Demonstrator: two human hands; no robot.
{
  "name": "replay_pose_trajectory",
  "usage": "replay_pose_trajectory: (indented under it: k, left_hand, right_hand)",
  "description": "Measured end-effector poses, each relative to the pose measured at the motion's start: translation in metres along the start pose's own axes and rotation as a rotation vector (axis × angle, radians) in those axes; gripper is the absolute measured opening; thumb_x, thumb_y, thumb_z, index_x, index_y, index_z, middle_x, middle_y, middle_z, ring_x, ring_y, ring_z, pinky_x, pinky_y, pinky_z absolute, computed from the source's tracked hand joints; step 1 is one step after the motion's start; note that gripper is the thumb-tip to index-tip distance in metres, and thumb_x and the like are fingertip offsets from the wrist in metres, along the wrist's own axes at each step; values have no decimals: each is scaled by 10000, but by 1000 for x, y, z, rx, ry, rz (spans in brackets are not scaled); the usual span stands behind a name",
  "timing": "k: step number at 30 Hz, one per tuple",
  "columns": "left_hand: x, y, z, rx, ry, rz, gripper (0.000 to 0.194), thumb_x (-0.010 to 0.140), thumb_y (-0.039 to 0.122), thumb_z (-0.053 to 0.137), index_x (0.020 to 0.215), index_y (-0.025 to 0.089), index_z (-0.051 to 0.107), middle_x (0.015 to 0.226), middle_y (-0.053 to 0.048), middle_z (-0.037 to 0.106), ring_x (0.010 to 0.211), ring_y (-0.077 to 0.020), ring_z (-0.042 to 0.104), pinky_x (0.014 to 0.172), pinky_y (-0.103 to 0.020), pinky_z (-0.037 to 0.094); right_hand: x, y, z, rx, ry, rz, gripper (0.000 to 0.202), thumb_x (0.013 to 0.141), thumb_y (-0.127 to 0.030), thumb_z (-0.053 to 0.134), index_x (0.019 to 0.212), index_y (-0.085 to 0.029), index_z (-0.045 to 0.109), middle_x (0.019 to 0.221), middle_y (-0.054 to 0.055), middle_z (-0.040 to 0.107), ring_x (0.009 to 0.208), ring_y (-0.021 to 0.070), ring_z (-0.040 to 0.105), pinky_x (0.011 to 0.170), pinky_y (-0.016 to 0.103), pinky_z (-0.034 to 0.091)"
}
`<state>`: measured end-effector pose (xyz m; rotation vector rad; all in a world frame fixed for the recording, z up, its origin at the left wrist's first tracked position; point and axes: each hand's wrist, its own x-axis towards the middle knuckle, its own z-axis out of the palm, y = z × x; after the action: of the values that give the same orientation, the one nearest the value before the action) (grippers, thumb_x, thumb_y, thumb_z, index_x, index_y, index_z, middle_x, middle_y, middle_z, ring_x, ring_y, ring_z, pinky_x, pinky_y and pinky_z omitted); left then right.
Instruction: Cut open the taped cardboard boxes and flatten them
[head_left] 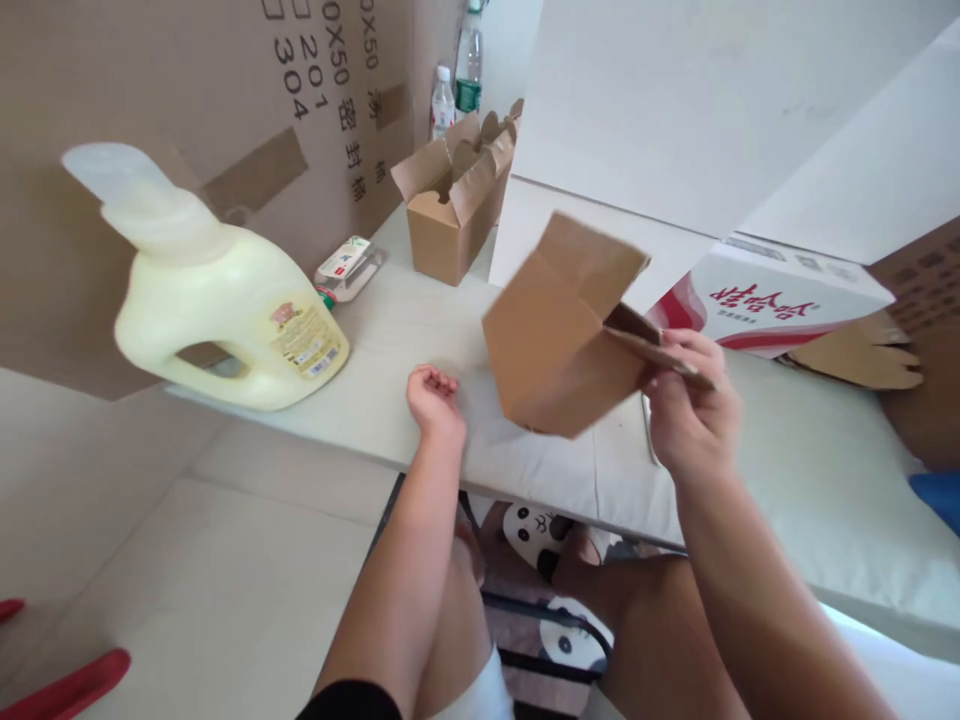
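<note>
My right hand (694,400) grips a top flap of a small brown cardboard box (555,340), which hangs tilted above the light-covered surface. The box's other flaps stand apart. My left hand (435,395) rests on the surface to the left of the box, not touching it; its fingers are curled in with nothing seen in them. Further back, other brown boxes (442,225) with raised flaps stand in a row against the white box.
A large pale yellow jug (225,300) stands at the left by a big carton (300,130). Behind are a small clear package (349,268) and two bottles (469,65). A red and white box (780,300) and flattened cardboard (855,355) lie at the right.
</note>
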<state>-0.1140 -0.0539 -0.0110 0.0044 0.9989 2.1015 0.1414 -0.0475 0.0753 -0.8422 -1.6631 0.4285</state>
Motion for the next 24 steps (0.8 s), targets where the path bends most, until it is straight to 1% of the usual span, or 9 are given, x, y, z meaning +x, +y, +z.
replay_pose_trajectory:
  k: [2, 5, 7, 9, 12, 14, 19, 22, 24]
  left_hand:
    - [-2, -5, 9, 62, -24, 45, 147, 699, 283, 548, 607, 208, 462, 532, 56, 431, 464, -87, 449, 538, -219, 381]
    - [-12, -16, 26, 183, -116, 91, 160, 745, 335, 557, 657, 201, 546, 620, 14, 562, 602, -121, 586, 634, -235, 453]
    - [-26, -27, 42, 278, -268, 140, 229, 779, 422, 554, 754, 206, 625, 789, -40, 683, 810, -177, 682, 726, -277, 495]
    - [-45, -42, 59, 359, -483, 182, 367, 794, 547, 559, 859, 210, 686, 965, -84, 741, 1000, -240, 696, 834, -341, 520]
    - [-74, -63, 80, 425, -721, 159, 561, 773, 697, 559, 902, 185, 750, 983, -109, 759, 1002, -282, 693, 937, -414, 526]
    - [-89, -72, 90, 464, -746, 168, 549, 824, 670, 533, 867, 177, 770, 931, -105, 765, 947, -273, 698, 942, -421, 535]
    - [-103, -75, 98, 527, -671, 248, 423, 966, 383, 422, 838, 188, 775, 898, -78, 775, 918, -245, 694, 924, -409, 551]
    - [-100, -73, 97, 516, -707, 202, 527, 978, 487, 364, 819, 178, 759, 907, -109, 766, 942, -277, 699, 947, -448, 545]
    - [-99, -73, 96, 459, -742, 199, 519, 954, 546, 396, 832, 182, 744, 937, -112, 757, 973, -284, 699, 980, -457, 531]
  right_hand:
    - [-21, 6, -29, 119, 67, -31, 118, 925, -331, 657, 1000, -306, 745, 1251, 66, 594, 1287, 288, 564, 1175, 582, 389]
    - [-56, 15, -63, 322, 82, 8, 141, 915, -317, 637, 869, -279, 765, 1202, 78, 578, 1314, 301, 548, 1134, 538, 475]
    - [-74, 18, -81, 399, 30, 67, 220, 934, -293, 583, 812, -270, 764, 1197, 90, 564, 1331, 304, 529, 1082, 507, 530]
    - [-85, 20, -95, 361, -36, 84, 245, 941, -255, 559, 814, -271, 768, 1203, 92, 567, 1329, 298, 524, 1109, 502, 508]
    - [-91, 22, -109, 225, -76, 7, 154, 915, -234, 606, 866, -256, 750, 1170, 84, 581, 1252, 266, 560, 1162, 469, 448]
    - [-93, 23, -117, 178, -94, -49, 84, 902, -278, 650, 852, -235, 703, 1145, 81, 568, 1199, 249, 574, 1141, 436, 463]
    - [-98, 24, -142, 39, -263, -102, 145, 910, -346, 690, 830, -239, 634, 1197, 89, 558, 1252, 271, 542, 1100, 455, 489]
    - [-101, 24, -150, -47, -312, -129, 51, 931, -267, 662, 888, -251, 683, 1264, 91, 563, 1308, 290, 519, 1090, 485, 494]
    - [-103, 22, -149, -91, -266, -167, 79, 939, -234, 654, 968, -265, 721, 1269, 87, 567, 1293, 286, 527, 1053, 473, 522]
